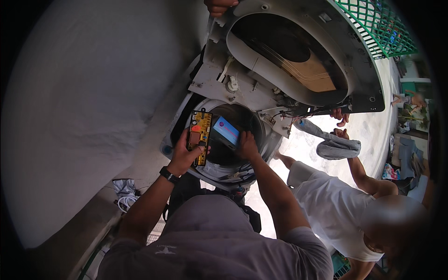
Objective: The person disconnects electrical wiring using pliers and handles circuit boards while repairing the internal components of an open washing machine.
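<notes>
My left hand [185, 150] grips a yellow circuit board [199, 135] upright over the drum opening. Just right of it, my right hand [246, 145] holds a phone [226, 131] with a lit blue-and-white screen. Below both is a top-loading washing machine's dark round tub [238, 156]. Its grey top panel [207, 77] is raised behind, with a large oval opening, a small white fitting [232, 84] and loose wiring [280, 113] along its lower edge.
A person in white [326, 205] on the right holds grey cloth [338, 148]; other fingers grip the panel's top [219, 5]. A white wall [79, 107] fills the left, with a white cable [127, 202] below. Green mesh [392, 32] hangs upper right; another person [410, 105] is farther off.
</notes>
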A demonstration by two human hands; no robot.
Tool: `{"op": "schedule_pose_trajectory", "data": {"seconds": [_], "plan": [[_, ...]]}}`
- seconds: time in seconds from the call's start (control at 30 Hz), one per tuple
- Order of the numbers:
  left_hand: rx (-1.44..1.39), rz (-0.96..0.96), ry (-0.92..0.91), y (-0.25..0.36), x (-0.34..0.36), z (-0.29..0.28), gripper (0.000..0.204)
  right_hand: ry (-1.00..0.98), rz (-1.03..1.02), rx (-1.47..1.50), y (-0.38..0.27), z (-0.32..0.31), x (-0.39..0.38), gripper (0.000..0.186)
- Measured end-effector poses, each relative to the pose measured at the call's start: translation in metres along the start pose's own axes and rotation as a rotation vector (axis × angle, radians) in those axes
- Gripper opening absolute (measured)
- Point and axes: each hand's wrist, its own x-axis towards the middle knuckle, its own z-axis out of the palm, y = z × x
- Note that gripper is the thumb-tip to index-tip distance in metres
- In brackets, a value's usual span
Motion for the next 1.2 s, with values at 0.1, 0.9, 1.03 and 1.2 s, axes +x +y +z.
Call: {"op": "schedule_pose_trajectory", "data": {"seconds": [0.1,0.9,1.03,1.2], "plan": [[-0.015,-0.046,0.053,-0.009,0.002,0.002,0.057,-0.097,0.073,-0.185,-0.004,0.014,0.031,0.08],[-0.308,-0.134,-0.112,-0.006,0.019,0.009,0.048,0.309,-0.568,0.003,-0.144,-0.189,-0.076,0.022],[-0.327,-0.147,-0.093,-0.013,0.024,0.02,0.046,0.348,-0.587,-0.01,-0.149,-0.184,-0.072,0.021],[-0.19,-0.121,-0.081,-0.014,0.027,0.028,0.055,0.333,-0.557,-0.038,-0.151,-0.181,-0.071,0.019]]}}
